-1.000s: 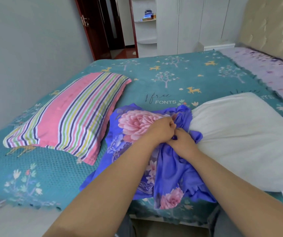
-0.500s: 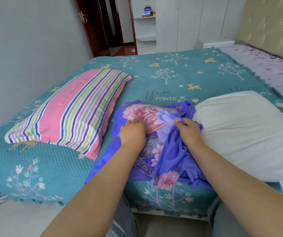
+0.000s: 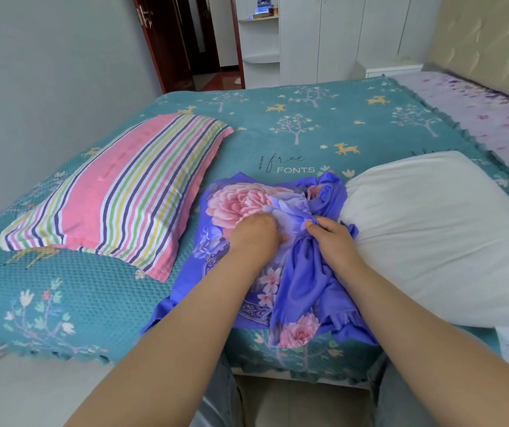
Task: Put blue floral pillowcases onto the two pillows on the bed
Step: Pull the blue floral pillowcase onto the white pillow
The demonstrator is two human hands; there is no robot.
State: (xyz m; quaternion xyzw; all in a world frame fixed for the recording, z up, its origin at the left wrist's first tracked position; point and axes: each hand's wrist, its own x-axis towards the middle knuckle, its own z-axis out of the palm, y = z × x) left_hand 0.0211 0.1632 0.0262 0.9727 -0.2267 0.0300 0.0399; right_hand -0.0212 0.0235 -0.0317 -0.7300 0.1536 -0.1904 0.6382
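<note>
1. Left hand (image 3: 254, 234) and right hand (image 3: 333, 238) both curl into the bunched blue floral pillowcase (image 3: 280, 257), gripping cloth, likely hunting for its opening.
2. Pillowcase lies at the near edge of the bed (image 3: 308, 124), between the striped pillow (image 3: 123, 195) on the left and the bare white pillow (image 3: 438, 232) on the right, touching the white one; probably goes on that next.
3. Teal deer-print bedspread; wardrobe (image 3: 339, 35) and dark door (image 3: 154, 41) far.
</note>
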